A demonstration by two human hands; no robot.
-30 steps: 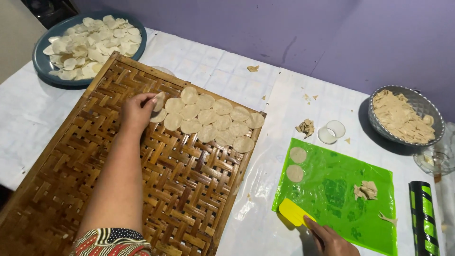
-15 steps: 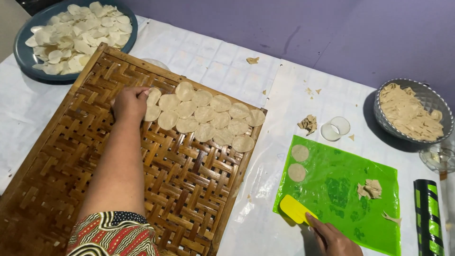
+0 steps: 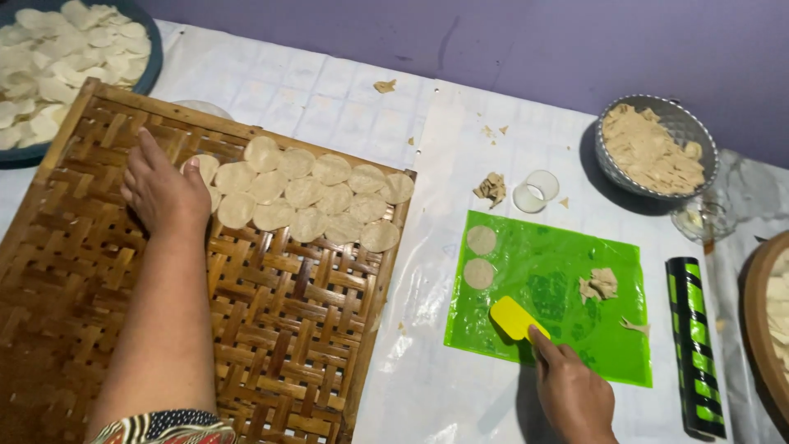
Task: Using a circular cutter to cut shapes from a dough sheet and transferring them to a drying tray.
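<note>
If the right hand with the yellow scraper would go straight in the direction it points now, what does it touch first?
Probably the lower dough disc on the green mat. The right hand aims the yellow scraper up and left, and only bare mat lies between; the exact line is hard to judge.

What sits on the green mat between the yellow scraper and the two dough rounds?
Nothing: in the head view the green mat is bare between the yellow scraper and the dough rounds.

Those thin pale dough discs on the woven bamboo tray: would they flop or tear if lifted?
The thin pale dough discs look very thin and lie flat, overlapping, so they probably droop when lifted. Torn scraps on the green mat suggest the dough rips easily. They seem light on the woven bamboo tray.
</note>
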